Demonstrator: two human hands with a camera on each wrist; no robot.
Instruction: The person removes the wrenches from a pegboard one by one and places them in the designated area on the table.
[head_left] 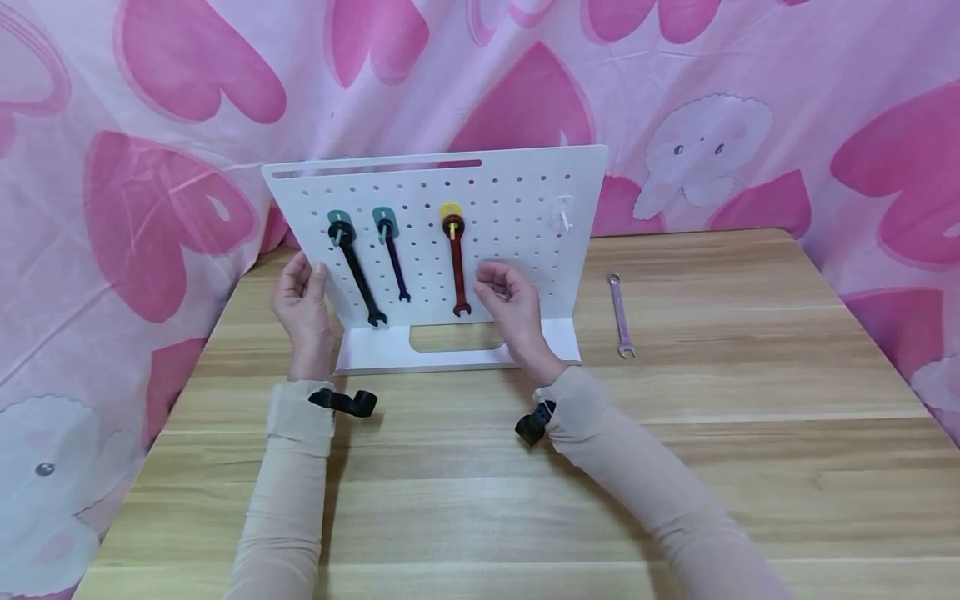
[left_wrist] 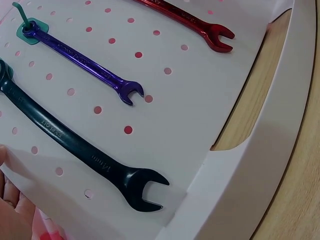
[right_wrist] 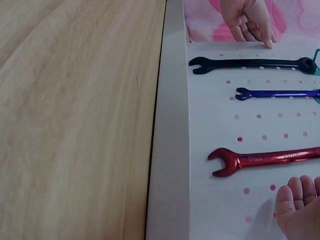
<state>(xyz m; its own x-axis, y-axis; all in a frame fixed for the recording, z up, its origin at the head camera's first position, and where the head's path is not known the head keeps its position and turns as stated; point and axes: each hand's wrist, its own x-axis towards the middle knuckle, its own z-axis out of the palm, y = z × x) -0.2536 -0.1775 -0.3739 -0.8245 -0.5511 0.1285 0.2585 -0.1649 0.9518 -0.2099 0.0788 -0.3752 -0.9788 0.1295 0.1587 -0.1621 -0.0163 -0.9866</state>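
A white pegboard (head_left: 517,242) stands on the table with three wrenches hanging from hooks. My left hand (head_left: 302,304) is at its left edge, thumb on the front and fingers behind, gripping it. Nearest that hand hangs a dark green-black wrench (left_wrist: 65,135), then a smaller purple wrench (left_wrist: 80,59). A red wrench (right_wrist: 265,159) hangs further right from a yellow hook (head_left: 451,210). Just right of its lower end is my right hand (head_left: 513,310), fingers loosely curled and holding nothing, close in front of the board.
A silver wrench (head_left: 621,317) lies on the wooden table (head_left: 750,400), right of the pegboard. Toward the board's upper right sits a white hook (head_left: 564,215) with nothing on it. A pink patterned curtain (head_left: 517,100) hangs behind the table.
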